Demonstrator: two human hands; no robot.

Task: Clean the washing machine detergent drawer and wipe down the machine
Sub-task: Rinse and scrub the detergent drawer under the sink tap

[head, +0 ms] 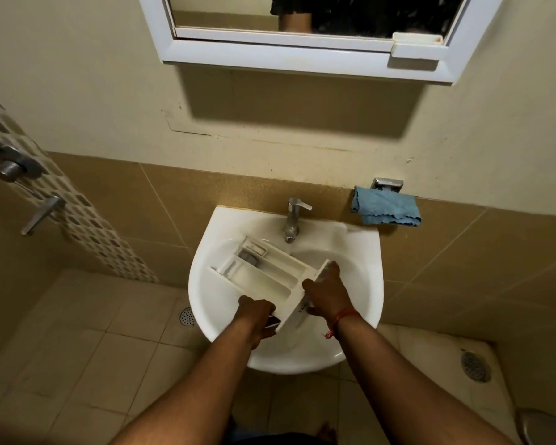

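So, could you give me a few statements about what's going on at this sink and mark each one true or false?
1. Both hands hold the detergent drawer over the sink. True: the left hand and right hand grip its front end.
2. The blue cloth lies inside the basin. False: it hangs on the wall, right of the tap.
3. The drawer has several compartments. True.
4. A red thread is on the left wrist. False: it is on the right wrist.
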